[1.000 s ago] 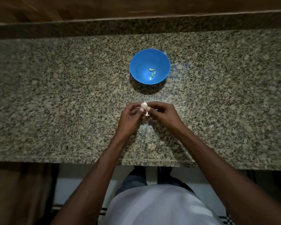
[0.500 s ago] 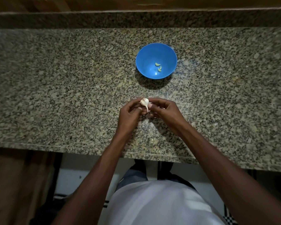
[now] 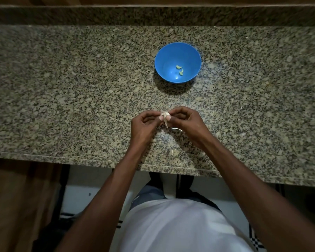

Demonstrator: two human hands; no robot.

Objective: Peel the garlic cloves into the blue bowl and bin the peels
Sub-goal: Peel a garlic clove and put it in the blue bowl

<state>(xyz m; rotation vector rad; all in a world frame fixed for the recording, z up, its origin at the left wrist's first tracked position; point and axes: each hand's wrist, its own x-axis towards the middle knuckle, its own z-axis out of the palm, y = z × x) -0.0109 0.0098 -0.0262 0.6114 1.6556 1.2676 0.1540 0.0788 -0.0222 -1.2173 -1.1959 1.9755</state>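
A blue bowl (image 3: 164,70) stands on the granite counter beyond my hands, with two peeled garlic cloves (image 3: 179,69) lying in its bottom. Just above the counter, my left hand (image 3: 144,127) and my right hand (image 3: 186,125) meet fingertip to fingertip. Both pinch a small white garlic piece (image 3: 165,116) between them; a thin strip of its skin hangs down. Most of the garlic is hidden by my fingers.
The speckled granite counter (image 3: 62,88) runs across the whole view, with a raised back ledge (image 3: 153,15) and a front edge (image 3: 80,157) near my body. A pale scrap (image 3: 175,128) shows on the counter under my right hand. No bin is in view.
The view has shifted a little, so the bowl sits slightly lower and to the right. My hands stay together on the garlic, its white body now more covered by my fingertips.
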